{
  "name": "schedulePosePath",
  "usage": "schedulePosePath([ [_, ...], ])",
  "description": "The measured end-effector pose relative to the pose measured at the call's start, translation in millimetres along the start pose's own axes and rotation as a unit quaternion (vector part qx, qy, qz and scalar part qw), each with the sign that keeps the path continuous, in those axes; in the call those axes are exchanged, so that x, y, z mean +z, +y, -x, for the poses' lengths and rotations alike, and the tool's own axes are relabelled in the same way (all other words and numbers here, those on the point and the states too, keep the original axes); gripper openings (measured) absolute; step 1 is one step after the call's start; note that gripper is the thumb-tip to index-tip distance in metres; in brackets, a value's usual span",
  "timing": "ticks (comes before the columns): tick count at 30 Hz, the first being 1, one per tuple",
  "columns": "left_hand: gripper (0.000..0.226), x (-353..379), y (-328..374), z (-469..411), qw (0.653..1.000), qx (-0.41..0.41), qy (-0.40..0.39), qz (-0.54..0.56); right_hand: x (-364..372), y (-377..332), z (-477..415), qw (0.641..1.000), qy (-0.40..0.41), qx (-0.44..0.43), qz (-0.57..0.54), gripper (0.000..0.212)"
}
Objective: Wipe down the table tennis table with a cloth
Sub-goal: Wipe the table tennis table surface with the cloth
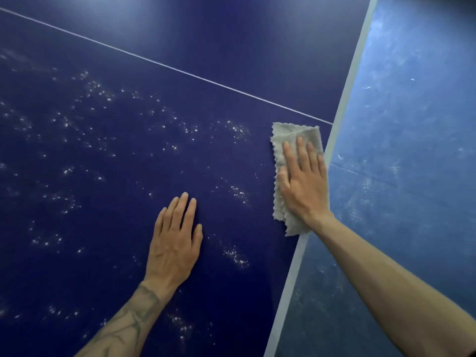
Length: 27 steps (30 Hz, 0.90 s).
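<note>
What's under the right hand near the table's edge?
A folded grey cloth, flat on the blue table beside its white edge stripe; the right hand presses it with straight fingers. The surface beneath the cloth is hidden.

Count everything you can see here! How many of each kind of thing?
Hands: 2, the left hand flat on the table and the right hand pressing on the cloth
Grey cloth: 1
Table tennis table: 1
Total: 4
</note>
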<state>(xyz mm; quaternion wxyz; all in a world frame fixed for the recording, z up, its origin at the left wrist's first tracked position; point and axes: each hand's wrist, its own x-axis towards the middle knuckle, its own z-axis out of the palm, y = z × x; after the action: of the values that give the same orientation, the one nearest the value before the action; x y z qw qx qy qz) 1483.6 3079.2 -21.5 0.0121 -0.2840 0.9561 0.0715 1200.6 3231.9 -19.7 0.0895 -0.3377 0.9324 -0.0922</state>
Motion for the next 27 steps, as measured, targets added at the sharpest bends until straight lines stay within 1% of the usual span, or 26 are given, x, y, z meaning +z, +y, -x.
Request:
schedulePosePath([
  [3,0.056,5,-16,-12,0.999,0.031,0.008,0.004,-2,-12,-36,0.991,0.028,0.126,-0.02,0.066],
  [4,0.056,7,-19,-14,0.999,0.037,0.014,0.009,0,-26,-48,0.988,0.036,0.147,-0.03,0.066],
  [5,0.056,9,-22,-15,0.999,0.041,0.02,0.016,3,-42,-57,0.987,0.039,0.149,-0.039,0.066],
  [6,0.056,11,-23,-16,0.998,0.044,0.025,0.024,7,-59,-61,0.99,0.035,0.132,-0.044,0.065],
  [8,0.056,14,-24,-17,0.998,0.047,0.032,0.035,19,-90,-48,0.998,0.02,0.043,-0.034,0.065],
  [10,0.056,14,-24,-16,0.997,0.05,0.036,0.042,29,-99,-20,0.999,0.006,-0.05,-0.003,0.065],
  [11,0.056,13,-25,-16,0.997,0.051,0.039,0.045,30,-93,-7,0.998,0.002,-0.067,0.007,0.064],
  [12,0.056,13,-25,-16,0.997,0.053,0.04,0.05,28,-81,3,0.998,0.002,-0.055,0.011,0.063],
  [13,0.056,13,-25,-17,0.996,0.054,0.04,0.056,24,-66,8,1.0,0.01,-0.02,0.01,0.063],
  [15,0.056,13,-26,-18,0.996,0.048,0.039,0.057,14,-47,5,0.997,0.018,0.078,-0.008,0.063],
  [17,0.056,14,-26,-17,0.997,0.048,0.039,0.056,10,-48,-16,0.986,0.028,0.164,-0.028,0.063],
  [18,0.056,15,-26,-16,0.996,0.051,0.042,0.056,10,-58,-28,0.98,0.037,0.192,-0.033,0.063],
  [19,0.055,15,-26,-18,0.996,0.053,0.046,0.056,12,-73,-39,0.978,0.043,0.2,-0.034,0.063],
  [20,0.055,15,-26,-18,0.996,0.052,0.047,0.057,14,-89,-47,0.981,0.04,0.188,-0.035,0.064],
  [21,0.056,15,-26,-18,0.996,0.051,0.047,0.055,18,-105,-49,0.987,0.03,0.154,-0.032,0.064],
  [23,0.056,14,-25,-18,0.996,0.056,0.044,0.051,28,-127,-33,0.999,0.015,0.05,-0.001,0.064],
  [25,0.056,13,-25,-19,0.996,0.056,0.045,0.051,33,-126,-5,0.999,0.003,-0.036,0.034,0.064],
  [26,0.056,13,-25,-19,0.996,0.054,0.044,0.052,33,-115,7,0.998,0.001,-0.045,0.039,0.063],
  [27,0.056,13,-25,-19,0.996,0.052,0.043,0.053,30,-101,14,0.999,0.006,-0.025,0.037,0.062],
])
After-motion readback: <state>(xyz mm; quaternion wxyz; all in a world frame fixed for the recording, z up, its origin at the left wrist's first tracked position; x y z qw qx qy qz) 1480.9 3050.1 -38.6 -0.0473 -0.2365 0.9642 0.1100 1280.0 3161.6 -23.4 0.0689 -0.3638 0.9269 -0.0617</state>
